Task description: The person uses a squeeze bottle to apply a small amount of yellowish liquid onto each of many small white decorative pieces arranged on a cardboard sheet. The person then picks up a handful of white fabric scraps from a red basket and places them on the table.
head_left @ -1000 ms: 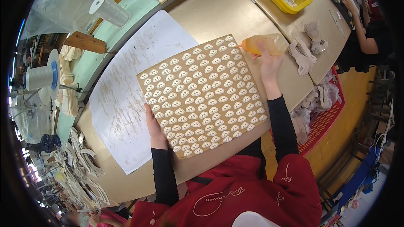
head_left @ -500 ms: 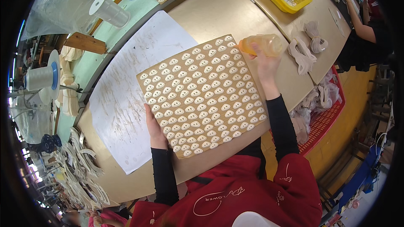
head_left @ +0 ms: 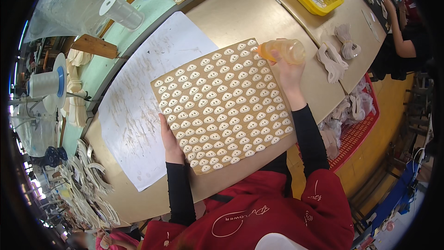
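Plainly, the right hand (head_left: 290, 75) grips an amber bottle (head_left: 292, 51) near the upper right corner of the brown board (head_left: 200, 71), whose lower left edge the left hand (head_left: 171, 144) grasps.

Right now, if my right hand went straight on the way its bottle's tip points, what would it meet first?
Most likely the white pieces at the upper right of the brown board, just ahead of the bottle in your right hand; whether its tip already touches them is unclear.
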Motion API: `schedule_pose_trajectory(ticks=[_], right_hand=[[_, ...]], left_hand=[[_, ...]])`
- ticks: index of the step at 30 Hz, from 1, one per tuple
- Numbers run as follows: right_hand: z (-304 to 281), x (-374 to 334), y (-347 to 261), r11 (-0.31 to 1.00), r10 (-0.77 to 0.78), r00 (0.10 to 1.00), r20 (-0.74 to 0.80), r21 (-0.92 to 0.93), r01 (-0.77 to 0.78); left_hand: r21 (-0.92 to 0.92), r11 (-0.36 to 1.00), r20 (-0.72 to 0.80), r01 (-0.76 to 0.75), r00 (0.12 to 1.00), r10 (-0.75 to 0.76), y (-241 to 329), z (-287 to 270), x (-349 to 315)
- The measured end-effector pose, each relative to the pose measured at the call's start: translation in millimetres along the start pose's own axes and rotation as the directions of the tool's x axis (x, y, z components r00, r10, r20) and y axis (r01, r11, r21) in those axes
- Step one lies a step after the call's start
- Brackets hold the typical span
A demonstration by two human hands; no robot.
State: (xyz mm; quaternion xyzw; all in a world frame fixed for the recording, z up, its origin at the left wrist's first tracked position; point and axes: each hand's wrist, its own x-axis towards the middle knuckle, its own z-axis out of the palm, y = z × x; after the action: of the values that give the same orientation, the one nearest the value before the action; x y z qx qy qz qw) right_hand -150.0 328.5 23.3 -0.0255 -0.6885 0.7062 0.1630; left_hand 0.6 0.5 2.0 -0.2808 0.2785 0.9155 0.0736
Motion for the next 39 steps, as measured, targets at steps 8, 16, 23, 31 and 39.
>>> schedule_pose_trajectory(ticks=[8, 16, 23, 31, 39], right_hand=[[-1, 4, 5, 0.966, -0.135, 0.988, 0.07, -0.215, 0.147], [1, 8, -4, 0.984, -0.081, 0.995, 0.05, -0.157, 0.088], [0, 11, -13, 0.991, 0.018, 1.0, 0.017, -0.134, -0.016], [-2, 15, -9, 0.986, 0.027, 0.998, -0.06, -0.165, -0.036], [-1, 15, -4, 0.998, 0.002, 0.997, -0.082, -0.061, -0.007]], left_hand=[[0.005, 1.0, -0.007, 0.001, 1.0, -0.001, 0, -1, 1], [-0.026, 1.0, 0.053, 0.015, 0.998, -0.014, 1, 0, 0], [-0.013, 1.0, 0.008, 0.005, 1.0, -0.005, 1, -3, 2], [-0.028, 0.999, 0.056, 0.015, 0.998, -0.013, 1, -5, 2], [0.003, 1.0, 0.0, -0.002, 1.0, 0.002, 1, -5, 3]])
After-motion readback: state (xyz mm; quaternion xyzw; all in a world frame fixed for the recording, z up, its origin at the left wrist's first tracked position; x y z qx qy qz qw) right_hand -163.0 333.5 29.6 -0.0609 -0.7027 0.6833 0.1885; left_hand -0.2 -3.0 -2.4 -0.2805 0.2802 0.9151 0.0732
